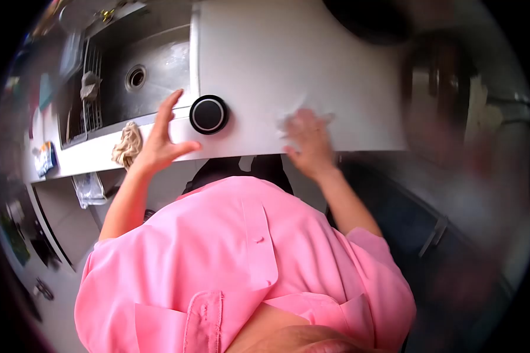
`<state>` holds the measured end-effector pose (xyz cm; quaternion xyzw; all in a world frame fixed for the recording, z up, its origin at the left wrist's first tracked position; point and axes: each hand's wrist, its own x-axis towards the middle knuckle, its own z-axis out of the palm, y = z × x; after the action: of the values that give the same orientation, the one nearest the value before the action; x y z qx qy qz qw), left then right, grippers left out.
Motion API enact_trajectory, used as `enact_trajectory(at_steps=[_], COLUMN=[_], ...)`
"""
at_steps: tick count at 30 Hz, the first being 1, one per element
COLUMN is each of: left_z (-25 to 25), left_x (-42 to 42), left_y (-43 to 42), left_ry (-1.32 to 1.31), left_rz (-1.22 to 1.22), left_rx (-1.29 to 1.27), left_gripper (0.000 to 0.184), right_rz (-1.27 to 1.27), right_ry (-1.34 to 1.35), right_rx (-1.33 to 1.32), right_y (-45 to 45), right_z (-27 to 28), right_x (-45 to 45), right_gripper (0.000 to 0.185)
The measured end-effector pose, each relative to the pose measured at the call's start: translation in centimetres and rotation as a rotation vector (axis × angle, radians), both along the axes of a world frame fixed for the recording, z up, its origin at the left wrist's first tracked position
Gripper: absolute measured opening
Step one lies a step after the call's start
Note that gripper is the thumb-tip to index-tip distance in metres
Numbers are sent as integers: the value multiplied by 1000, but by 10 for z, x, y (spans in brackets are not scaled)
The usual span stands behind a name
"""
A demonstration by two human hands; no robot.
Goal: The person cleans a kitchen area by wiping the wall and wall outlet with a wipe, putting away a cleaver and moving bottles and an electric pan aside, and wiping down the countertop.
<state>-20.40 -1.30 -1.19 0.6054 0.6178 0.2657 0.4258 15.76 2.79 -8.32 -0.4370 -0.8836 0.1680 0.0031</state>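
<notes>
My left hand (161, 138) is raised at the counter's front edge, fingers and thumb spread apart, holding nothing. Just right of it, not touching, a round black object with a pale ring (208, 115) rests on the white counter (265, 65). My right hand (307, 138) lies over a crumpled whitish cloth (290, 120) on the counter; motion blurs its fingers and the cloth. A beige crumpled cloth (128, 145) sits on the edge left of my left wrist.
A steel sink (165, 62) with a drain and a wire rack (92, 88) is at the upper left. A blue-and-white packet (45, 159) lies at the far left. Dark round cookware (371, 17) stands at the top right, near a blurred stove area.
</notes>
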Motion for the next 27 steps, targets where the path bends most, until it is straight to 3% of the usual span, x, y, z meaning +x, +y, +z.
enact_trajectory(at_steps=[2,3,4,9,12,14,16,19,21,25,27], left_z=[-10,-14,-15,-44,-54,-57,-54,-43,-32,-14,-13], left_x=[16,22,31,53,46,43,27,0,-21,-44,-47], left_y=[-3,-2,0,10,16,9,4,-30,-55,-99,-114], left_ry=[80,164,179,488,424,377,340,322,368,407,419], left_rz=[24,20,33,65,110,177,303,467,587,710,748], left_rx=[79,139,156,268,236,256,298,347,319,274,270], left_gripper=[111,112,111,102,95,93,91,91,89,89,89], right_rz=[-68,-129,-139,12,26,32,265,463,549,593,618], right_ry=[11,-180,-181,-53,71,142,-33,52,-61,-133,-3], right_rx=[174,137,191,325,361,384,296,58,-109,-55,153], right_y=[54,84,111,239,277,260,226,109,46,63,103], right_z=[-22,-5,-23,-40,-43,-44,-32,-18,-7,15,-8], right_x=[36,34,40,-66,-133,-141,-135,-80,-56,-102,-157], right_gripper=[63,57,57,58,58,59,61,66,65,60,59])
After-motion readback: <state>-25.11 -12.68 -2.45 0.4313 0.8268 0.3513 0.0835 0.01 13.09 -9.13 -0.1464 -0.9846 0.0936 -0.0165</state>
